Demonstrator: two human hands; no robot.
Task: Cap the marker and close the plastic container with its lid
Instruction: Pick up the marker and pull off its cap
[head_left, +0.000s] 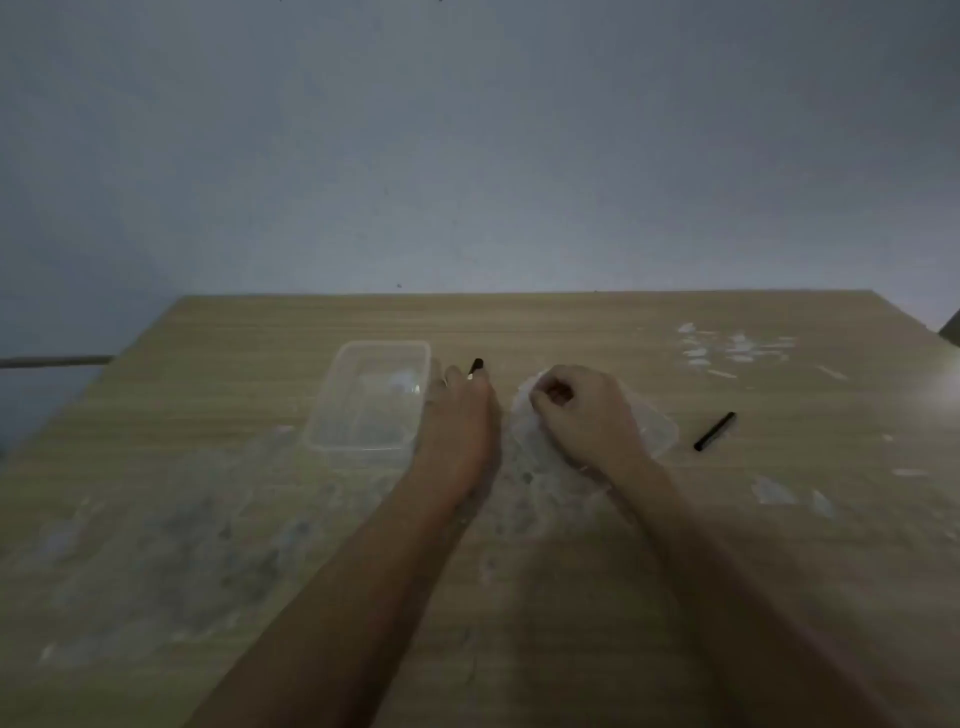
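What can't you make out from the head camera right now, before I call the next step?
- Marker, head view: only its dark far end shows; the left hand covers the rest, so its grip is unclear.
- Lid, head view: the right hand hides its middle; whether the fingers pinch it cannot be told.
- Black piece on the table: too small and blurred to confirm it is the cap.
- Container: contents blurred.

Container (371, 397) sits on table (571, 322) left of centre, nearer the far edge. Marker (476, 367) just right of it, under left hand (460, 415). Lid (660, 434) further right, under right hand (582, 410). Cap (715, 431) right of lid.
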